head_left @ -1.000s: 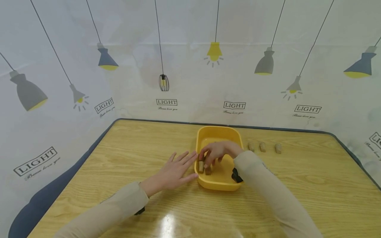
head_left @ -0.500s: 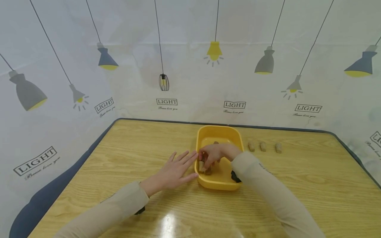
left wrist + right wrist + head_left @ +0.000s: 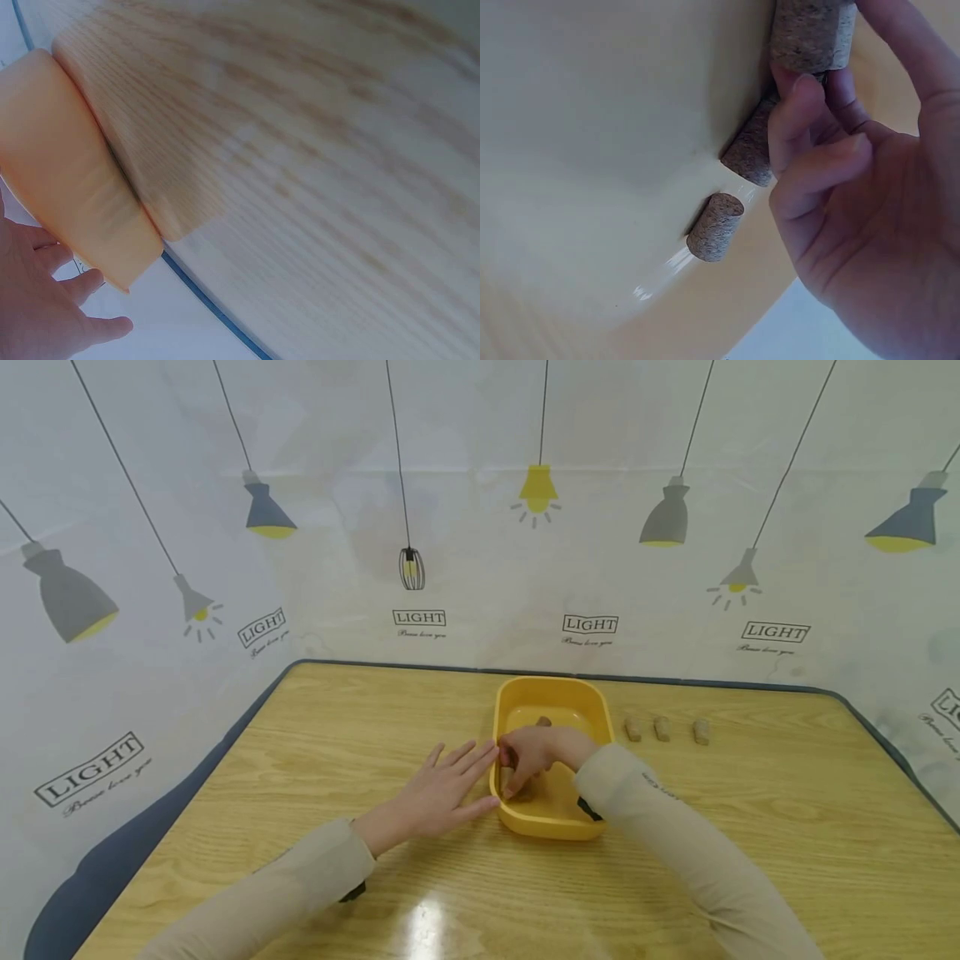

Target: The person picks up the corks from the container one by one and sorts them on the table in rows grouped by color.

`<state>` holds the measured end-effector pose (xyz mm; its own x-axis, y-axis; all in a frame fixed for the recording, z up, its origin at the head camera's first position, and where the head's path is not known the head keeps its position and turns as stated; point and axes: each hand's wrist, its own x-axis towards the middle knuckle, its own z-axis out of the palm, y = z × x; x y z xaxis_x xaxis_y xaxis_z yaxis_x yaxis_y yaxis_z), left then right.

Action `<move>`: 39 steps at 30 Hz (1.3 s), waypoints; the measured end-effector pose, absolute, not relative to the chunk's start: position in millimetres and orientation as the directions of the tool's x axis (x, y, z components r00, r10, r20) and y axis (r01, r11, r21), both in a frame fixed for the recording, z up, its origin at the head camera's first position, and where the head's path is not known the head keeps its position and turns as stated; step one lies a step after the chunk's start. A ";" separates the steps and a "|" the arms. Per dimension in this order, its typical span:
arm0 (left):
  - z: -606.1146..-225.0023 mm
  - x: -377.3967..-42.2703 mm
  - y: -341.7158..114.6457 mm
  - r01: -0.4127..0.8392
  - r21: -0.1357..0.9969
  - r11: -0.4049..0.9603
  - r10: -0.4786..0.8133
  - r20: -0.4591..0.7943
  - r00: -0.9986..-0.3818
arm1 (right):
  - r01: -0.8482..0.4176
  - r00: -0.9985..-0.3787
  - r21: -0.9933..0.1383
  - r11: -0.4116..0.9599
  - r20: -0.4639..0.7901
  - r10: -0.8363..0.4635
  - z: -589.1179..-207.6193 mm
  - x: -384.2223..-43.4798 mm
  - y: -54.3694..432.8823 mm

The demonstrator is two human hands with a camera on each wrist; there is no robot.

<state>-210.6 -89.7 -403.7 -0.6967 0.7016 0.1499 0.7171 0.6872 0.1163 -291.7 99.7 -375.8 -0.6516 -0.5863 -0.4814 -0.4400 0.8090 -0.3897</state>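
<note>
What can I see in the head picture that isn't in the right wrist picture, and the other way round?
Only the head view: the left hand, the lamps printed on the wall, and three corks lying out on the table.

Only the right wrist view: the palm of the right hand and the speckles on the corks close up.

Both: the right hand reaching into the yellow tub, its fingers curled at a cork.

The tabletop (image 3: 360, 718) in front of the person is pale wood grain, light glaring off its near part. Towards the back I see a yellow tub (image 3: 551, 692) sitting on it, and to its right three corks (image 3: 662, 729) in a row.
</note>
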 end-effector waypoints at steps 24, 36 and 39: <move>-403.6 -211.3 -89.9 0.712 0.098 0.696 0.699 0.135 -0.702 | -0.424 -0.621 -0.502 0.753 -0.444 -0.646 -370.6 -296.6 110.2; -405.3 -210.8 -89.1 0.711 0.123 0.693 0.694 0.156 -0.703 | -0.488 -0.630 -0.553 0.675 -0.311 -0.711 -338.5 -307.0 135.5; -405.2 -210.9 -88.8 0.711 0.122 0.692 0.693 0.162 -0.702 | -0.526 -0.646 -0.540 0.656 -0.248 -0.722 -334.0 -310.3 149.2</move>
